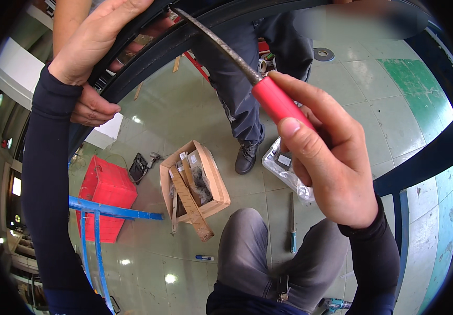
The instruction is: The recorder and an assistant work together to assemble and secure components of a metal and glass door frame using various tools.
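My right hand (337,168) is shut on the red handle (276,102) of a long rusty round file (221,47). The file's tip reaches up against a curved black metal frame (184,37) that arcs across the top of the view. My left hand (92,44), in a dark sleeve, lies over that frame at the upper left with its fingers stretched along it. Just under it, other fingers (94,109) curl around the same frame; they seem to belong to a bare forearm (68,18) behind my hand.
A person in dark trousers (242,94) and a black shoe (246,157) stands beyond the frame. On the tiled floor lie an open cardboard box (218,184) of parts, a red crate (108,197), a blue metal stand (100,210), a plastic bag (284,168) and a second file (292,223).
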`<state>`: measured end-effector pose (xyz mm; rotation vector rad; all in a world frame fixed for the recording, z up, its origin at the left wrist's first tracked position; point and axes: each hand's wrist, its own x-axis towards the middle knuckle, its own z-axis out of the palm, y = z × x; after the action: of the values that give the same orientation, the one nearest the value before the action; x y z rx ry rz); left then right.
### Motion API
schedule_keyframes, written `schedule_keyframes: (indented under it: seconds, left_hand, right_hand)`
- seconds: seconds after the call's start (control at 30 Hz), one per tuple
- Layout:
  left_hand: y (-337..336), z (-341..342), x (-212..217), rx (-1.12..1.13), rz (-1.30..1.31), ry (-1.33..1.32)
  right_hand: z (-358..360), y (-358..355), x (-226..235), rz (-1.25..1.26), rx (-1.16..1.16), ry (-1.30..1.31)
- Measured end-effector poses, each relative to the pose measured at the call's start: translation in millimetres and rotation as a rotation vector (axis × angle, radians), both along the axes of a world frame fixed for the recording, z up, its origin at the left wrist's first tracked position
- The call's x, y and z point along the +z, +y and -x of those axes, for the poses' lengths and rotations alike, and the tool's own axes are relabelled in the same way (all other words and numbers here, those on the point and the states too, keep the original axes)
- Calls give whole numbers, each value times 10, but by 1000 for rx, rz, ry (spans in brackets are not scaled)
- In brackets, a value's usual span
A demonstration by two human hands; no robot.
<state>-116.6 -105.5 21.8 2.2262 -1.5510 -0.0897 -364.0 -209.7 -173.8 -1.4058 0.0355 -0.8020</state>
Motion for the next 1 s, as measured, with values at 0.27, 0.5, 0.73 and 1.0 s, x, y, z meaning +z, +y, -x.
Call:
schedule_keyframes:
  seconds: [0.27, 0.5, 0.73, 1.0]
  left_hand:
    - [-70, 64, -73, -134, 78, 10]
    - [52, 106, -46, -6, 84, -97]
    - [28, -14, -35, -70, 63, -66]
    - [-494, -504, -110, -1378, 35, 522]
  right_hand:
    - [63, -433, 142, 441, -148, -19]
    - [152, -581, 358, 761, -246, 21]
    - [112, -672, 344, 678, -178, -13]
    - [237, -95, 514, 645, -352, 196]
